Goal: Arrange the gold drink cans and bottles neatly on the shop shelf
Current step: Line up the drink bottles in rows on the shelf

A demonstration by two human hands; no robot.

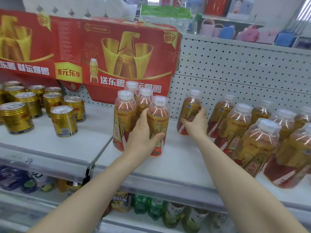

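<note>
Several gold cans (64, 121) stand in loose rows on the left part of the white shelf (181, 158). In the middle is a tight cluster of gold-and-red bottles with white caps. My left hand (143, 137) grips the front bottle of that cluster (159, 115), thumb on its right side. A little to the right, my right hand (196, 122) grips a single bottle (191, 105) that stands apart near the pegboard. Several more bottles (259, 143) crowd the shelf's right side.
A red and gold cardboard display box (127, 52) sits behind the cans and the cluster. A white pegboard (235, 71) backs the shelf. The lower shelf holds green bottles (151, 209) and other drinks. Bare shelf surface lies between the cans and the cluster.
</note>
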